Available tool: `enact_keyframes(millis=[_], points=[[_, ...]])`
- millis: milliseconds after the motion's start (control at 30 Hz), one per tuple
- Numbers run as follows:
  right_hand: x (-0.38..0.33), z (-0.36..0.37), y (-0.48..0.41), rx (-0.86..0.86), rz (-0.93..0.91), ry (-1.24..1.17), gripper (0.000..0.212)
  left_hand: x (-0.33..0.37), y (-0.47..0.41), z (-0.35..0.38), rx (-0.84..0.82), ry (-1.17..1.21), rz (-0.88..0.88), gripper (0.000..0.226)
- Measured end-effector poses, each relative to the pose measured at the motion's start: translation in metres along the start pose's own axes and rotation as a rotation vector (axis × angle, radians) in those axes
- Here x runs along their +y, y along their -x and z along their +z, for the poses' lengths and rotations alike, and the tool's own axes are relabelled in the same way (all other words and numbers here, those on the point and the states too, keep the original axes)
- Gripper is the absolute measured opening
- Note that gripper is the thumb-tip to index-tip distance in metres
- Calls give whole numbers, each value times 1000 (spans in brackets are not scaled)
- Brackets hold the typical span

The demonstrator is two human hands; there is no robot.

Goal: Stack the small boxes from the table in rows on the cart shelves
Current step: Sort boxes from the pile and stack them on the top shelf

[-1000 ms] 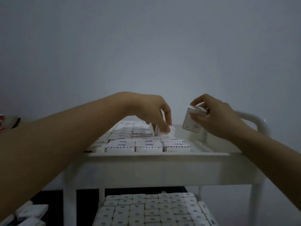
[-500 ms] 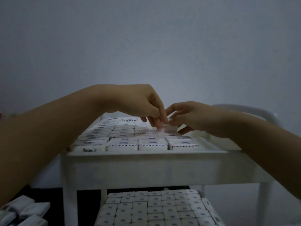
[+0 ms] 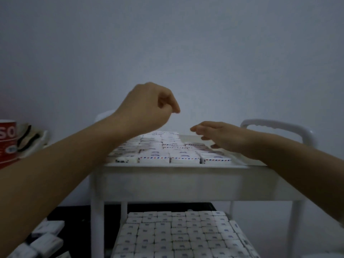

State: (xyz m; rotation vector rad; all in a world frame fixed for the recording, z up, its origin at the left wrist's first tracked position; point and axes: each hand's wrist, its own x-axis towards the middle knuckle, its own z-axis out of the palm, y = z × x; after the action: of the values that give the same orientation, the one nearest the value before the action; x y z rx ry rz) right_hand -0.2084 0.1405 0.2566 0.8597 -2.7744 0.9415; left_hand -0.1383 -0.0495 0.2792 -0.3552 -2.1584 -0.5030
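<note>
Fingers (image 3: 168,101) curl empty on my left hand (image 3: 147,107), flat on my right hand (image 3: 225,136); two shelves (image 3: 176,181), four small boxes (image 3: 154,159) frontmost.

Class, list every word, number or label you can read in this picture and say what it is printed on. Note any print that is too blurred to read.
"SO": white letters on the red cup, cut off by the picture's left edge.
Oval label lower on the cup: too blurred to read.
Blue print on the boxes on the top shelf, and on the lower-shelf boxes: too small and blurred to read.
</note>
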Motion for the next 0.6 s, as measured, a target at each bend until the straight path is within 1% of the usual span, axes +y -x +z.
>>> enact_keyframes(millis=[67,133,167,233,267,300,333,367,400,467,500,533,600], points=[[-3,-1,3,5,63,-131,42,-7,6,-13,43,-30,-25,30],[-9,3,5,-40,188,-291,47,-14,15,-20,116,-102,-41,27],[-11,6,6,-56,238,-335,48,-15,20,-22,199,-127,-44,25],[-15,13,6,-54,292,-358,49,-16,29,-24,442,-136,-58,24],[-16,15,6,-40,300,-364,48,-17,33,-26,555,-119,-93,24],[-16,16,6,-27,304,-374,47,-19,36,-27,629,-88,-156,22],[-16,16,6,-13,304,-380,46,-25,39,-26,647,-45,-248,21],[-16,16,5,-6,310,-381,45,-32,42,-24,607,23,-366,19],[-17,16,5,-4,317,-376,43,-38,45,-23,530,142,-505,20],[-20,17,3,16,329,-389,34,-41,48,-21,369,544,-747,25],[-22,18,2,35,330,-397,28,-39,49,-21,323,692,-808,27],[-24,19,2,60,330,-387,26,-36,49,-22,299,750,-830,28],[-24,20,1,109,323,-332,30,-34,48,-23,301,752,-838,27]])
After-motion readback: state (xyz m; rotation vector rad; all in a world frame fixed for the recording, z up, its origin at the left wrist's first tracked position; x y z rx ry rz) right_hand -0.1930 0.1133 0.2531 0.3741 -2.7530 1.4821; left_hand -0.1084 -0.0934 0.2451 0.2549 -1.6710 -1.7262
